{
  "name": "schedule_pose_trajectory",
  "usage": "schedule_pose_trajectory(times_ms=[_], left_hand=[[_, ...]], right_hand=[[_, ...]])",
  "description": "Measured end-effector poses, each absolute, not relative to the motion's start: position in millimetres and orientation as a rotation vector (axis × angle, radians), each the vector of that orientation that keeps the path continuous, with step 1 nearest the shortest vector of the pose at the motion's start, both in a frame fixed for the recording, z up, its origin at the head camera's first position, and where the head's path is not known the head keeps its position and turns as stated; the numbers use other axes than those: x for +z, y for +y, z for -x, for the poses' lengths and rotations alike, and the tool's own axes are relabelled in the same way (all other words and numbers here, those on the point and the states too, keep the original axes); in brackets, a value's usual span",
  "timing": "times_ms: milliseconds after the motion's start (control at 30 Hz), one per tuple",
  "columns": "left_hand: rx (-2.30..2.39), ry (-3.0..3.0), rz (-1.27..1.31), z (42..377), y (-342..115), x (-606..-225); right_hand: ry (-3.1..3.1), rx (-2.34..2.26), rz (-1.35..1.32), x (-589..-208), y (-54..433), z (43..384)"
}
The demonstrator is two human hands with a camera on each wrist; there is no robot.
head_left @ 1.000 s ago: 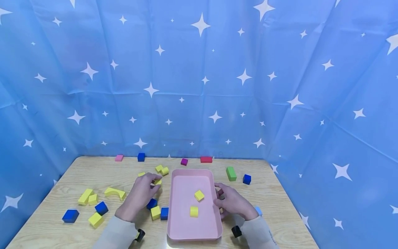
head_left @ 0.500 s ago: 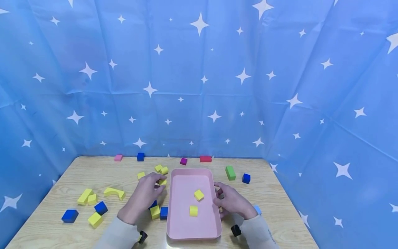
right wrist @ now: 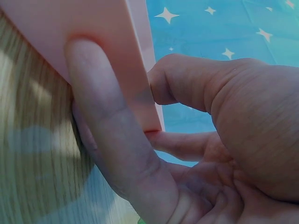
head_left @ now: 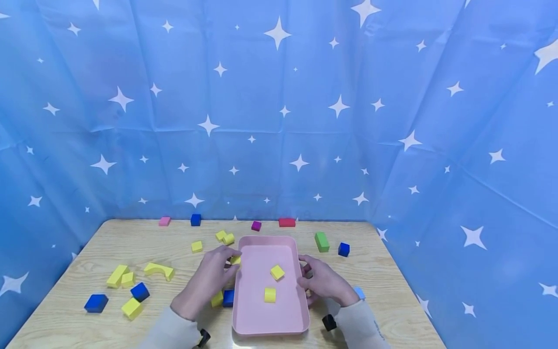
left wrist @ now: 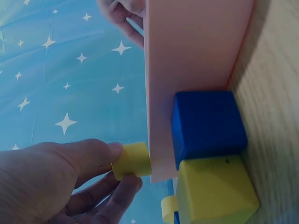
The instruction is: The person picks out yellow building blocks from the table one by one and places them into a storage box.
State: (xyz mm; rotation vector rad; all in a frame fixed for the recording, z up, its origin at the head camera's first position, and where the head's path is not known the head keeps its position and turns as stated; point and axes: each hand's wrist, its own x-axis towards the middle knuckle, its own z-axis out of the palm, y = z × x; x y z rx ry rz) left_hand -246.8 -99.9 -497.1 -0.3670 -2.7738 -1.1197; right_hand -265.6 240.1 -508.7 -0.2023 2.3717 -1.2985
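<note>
My left hand point(head_left: 209, 274) pinches a small yellow block point(left wrist: 133, 161) between thumb and fingers, right at the left rim of the pink tray point(head_left: 279, 322). In the left wrist view the block overlaps the tray's rim. My right hand point(head_left: 326, 282) holds the tray's right side, its fingers against the outer wall and the thumb at the rim, as the right wrist view shows. Inside the tray lie a yellow cube point(head_left: 277, 272) and a yellow cylinder point(head_left: 270, 294). Below my left hand, a blue cube point(left wrist: 210, 123) and a yellow cube point(left wrist: 217, 191) stand beside the tray wall.
Left on the wooden table are a yellow arch point(head_left: 159, 270), blue blocks point(head_left: 96, 303) and several yellow ones. Toward the back lie a magenta cube point(head_left: 256, 226), a red block point(head_left: 286, 222) and a green block point(head_left: 321, 241). A starry blue curtain point(head_left: 279, 121) hangs behind.
My left hand has moved right with the yellow block, from the table left of the tray to its rim. The right hand stays at the tray's side.
</note>
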Motion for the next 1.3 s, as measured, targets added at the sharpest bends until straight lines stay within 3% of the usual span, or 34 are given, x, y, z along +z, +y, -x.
schedule_pose_trajectory(times_ms=[1300], left_hand=[[-0.983, -2.821, 0.62, 235.7, -68.3, -512.7]], right_hand=[[2.357, -1.324, 0.203, -510.8, 240.1, 267.5]])
